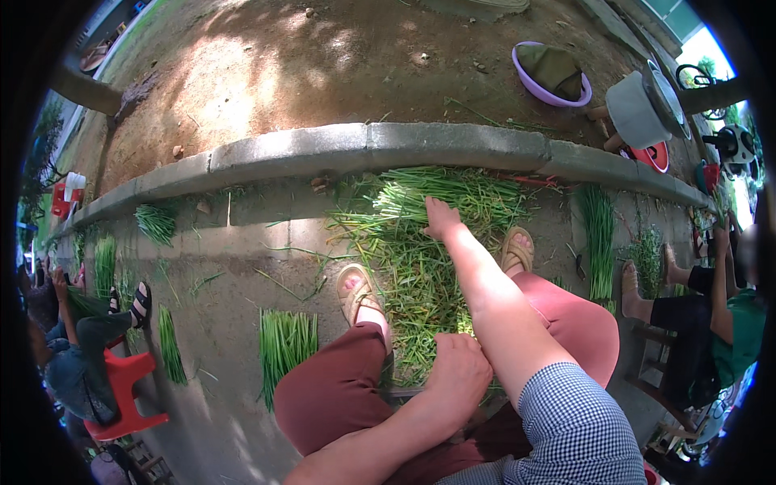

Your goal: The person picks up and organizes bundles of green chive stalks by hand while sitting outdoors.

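Observation:
My right hand (443, 217) reaches forward onto a heap of long green stalks with pale ends (400, 192), its fingers apart and touching them. My left hand (461, 368) is closed beside my right forearm, over loose leafy trimmings (412, 299) between my sandalled feet; whatever it may hold is hidden. A neat bundle of green stalks (287, 343) lies left of my left knee, and a longer bundle (596, 242) lies beyond my right foot.
A concrete curb (291, 147) borders bare soil. A purple basin with dark cloth (550, 95) and a metal pot (626, 109) stand on the right. Co-workers sit at left (69, 372) on a red stool (141, 384) and at right (727, 331). More bundles lie at left.

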{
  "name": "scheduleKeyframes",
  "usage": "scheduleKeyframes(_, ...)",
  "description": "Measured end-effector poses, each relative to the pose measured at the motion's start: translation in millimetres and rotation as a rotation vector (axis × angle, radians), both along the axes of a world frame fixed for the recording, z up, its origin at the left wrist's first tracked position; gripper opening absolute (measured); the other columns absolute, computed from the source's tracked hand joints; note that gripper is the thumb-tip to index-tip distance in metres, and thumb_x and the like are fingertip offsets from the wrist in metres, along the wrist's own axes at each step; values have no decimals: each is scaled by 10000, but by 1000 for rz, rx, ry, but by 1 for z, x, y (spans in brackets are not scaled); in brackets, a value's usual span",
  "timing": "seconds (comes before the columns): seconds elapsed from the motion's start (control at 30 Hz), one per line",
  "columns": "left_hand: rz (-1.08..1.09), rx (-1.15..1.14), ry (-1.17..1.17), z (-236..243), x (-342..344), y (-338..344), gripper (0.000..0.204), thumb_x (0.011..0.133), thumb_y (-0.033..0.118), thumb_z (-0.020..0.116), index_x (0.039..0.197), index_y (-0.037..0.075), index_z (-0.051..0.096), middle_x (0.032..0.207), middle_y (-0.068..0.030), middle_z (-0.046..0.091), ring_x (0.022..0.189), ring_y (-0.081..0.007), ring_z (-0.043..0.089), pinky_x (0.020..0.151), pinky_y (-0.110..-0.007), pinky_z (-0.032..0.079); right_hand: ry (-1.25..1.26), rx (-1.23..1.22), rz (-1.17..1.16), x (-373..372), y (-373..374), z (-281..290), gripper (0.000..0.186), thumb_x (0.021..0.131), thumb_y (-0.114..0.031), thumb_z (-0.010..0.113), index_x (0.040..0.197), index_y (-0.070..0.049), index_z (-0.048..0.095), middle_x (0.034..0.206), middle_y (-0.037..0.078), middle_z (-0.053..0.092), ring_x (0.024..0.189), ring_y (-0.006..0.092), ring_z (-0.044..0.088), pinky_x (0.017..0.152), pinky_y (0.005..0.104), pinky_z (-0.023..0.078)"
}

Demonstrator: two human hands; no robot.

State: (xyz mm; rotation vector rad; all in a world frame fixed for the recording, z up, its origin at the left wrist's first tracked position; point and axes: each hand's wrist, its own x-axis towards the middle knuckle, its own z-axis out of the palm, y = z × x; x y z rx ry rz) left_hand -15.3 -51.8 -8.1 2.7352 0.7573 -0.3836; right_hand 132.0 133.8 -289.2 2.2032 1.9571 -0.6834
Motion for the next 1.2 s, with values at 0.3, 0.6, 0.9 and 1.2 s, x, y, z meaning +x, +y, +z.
scheduleKeyframes(0.3, -3, -10, 5, -2, -2, 0, 166, 751, 146, 559, 869, 46, 620, 760, -40, 549, 750, -191, 528, 645, -343, 367, -106, 234, 74, 2, -14, -33, 293, 711, -126, 647, 992, -96, 574, 1064, 98, 532, 1037, 287, 502, 866, 426, 409)
scheduleKeyframes(0.6, -14, 57, -65, -3, 2, -2, 176, 736, 141, 571, 869, 28, 589, 760, -50, 566, 738, -188, 544, 628, -334, 382, 125, 500, 60, 72, 26, 18, 237, 750, -145, 586, 979, -108, 534, 894, 136, 590, 832, 355, 583, 732, 465, 469)
scheduleKeyframes(0.9, 20, 42, -88, -10, 6, -4, 180, 735, 144, 575, 868, 26, 604, 759, -56, 575, 745, -195, 554, 657, -349, 402, 26, 344, 328, 47, -42, 10, 324, 743, -61, 566, 1062, -48, 507, 996, 121, 550, 986, 281, 521, 906, 399, 373)
scheduleKeyframes(1.2, -5, -15, -46, -7, 8, -2, 201, 746, 158, 571, 893, 25, 609, 786, -68, 576, 769, -210, 559, 687, -360, 407, -13, 107, 277, 18, -122, -24, 827, 642, -397, 773, 1248, 7, 381, 1241, 141, 446, 1146, 310, 420, 935, 417, 359)
